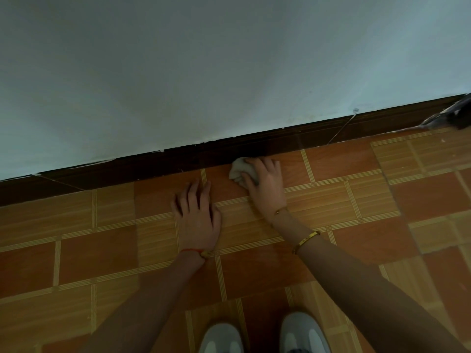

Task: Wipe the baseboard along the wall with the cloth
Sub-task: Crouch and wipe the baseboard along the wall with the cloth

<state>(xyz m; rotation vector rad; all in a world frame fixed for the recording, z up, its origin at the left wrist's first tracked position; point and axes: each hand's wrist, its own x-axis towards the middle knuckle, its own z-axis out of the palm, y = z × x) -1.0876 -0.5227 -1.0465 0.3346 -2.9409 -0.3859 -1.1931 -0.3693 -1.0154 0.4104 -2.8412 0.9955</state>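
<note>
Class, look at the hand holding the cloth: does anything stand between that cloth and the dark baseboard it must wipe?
Nothing visible does. The right hand holds the bunched cloth right at the foot of the baseboard. The left hand is spread over the tiled floor, clear of it.

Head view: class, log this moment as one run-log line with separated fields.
step: wiping | right hand: holds cloth at baseboard foot | left hand: flat on floor tiles, empty

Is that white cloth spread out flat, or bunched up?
Bunched up. The cloth is a crumpled wad gripped in the right hand at the foot of the baseboard; only a lumpy end shows.
</note>
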